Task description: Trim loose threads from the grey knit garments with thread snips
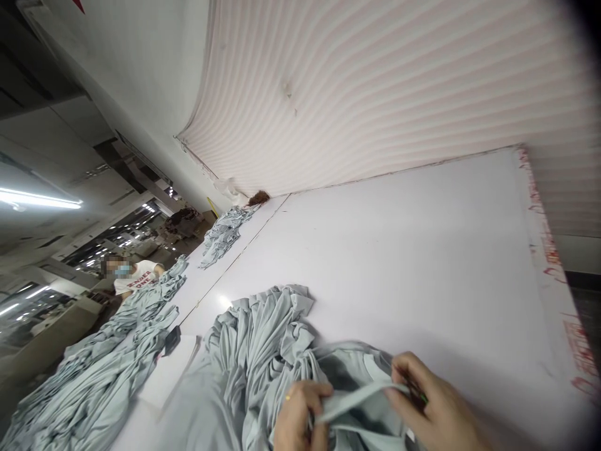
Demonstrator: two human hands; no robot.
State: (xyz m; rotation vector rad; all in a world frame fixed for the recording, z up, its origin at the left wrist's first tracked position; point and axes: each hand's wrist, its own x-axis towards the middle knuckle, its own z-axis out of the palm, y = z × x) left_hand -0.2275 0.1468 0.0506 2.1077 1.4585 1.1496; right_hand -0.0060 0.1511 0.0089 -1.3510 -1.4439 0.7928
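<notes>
A pale grey-green garment [359, 369] lies bunched at the bottom of the head view, with a narrow edge of it stretched between my hands. My left hand [300, 416], a ring on one finger, is closed on the left end of that edge. At the other end my right hand [434, 401] pinches the fabric between thumb and fingers. Something small and dark with a speck of green shows within the right palm; its kind is hidden. Gathered cloth of the same colour [263, 338] is heaped just left of and beyond my hands.
The white table [389, 250] has red printed tape on its right edge and a seam across it. More grey-green garments [113, 357] are piled along the left, near white paper [171, 369] with a dark object [173, 340]. A masked person [136, 275] is beyond. Striped sheeting [352, 94] borders the table.
</notes>
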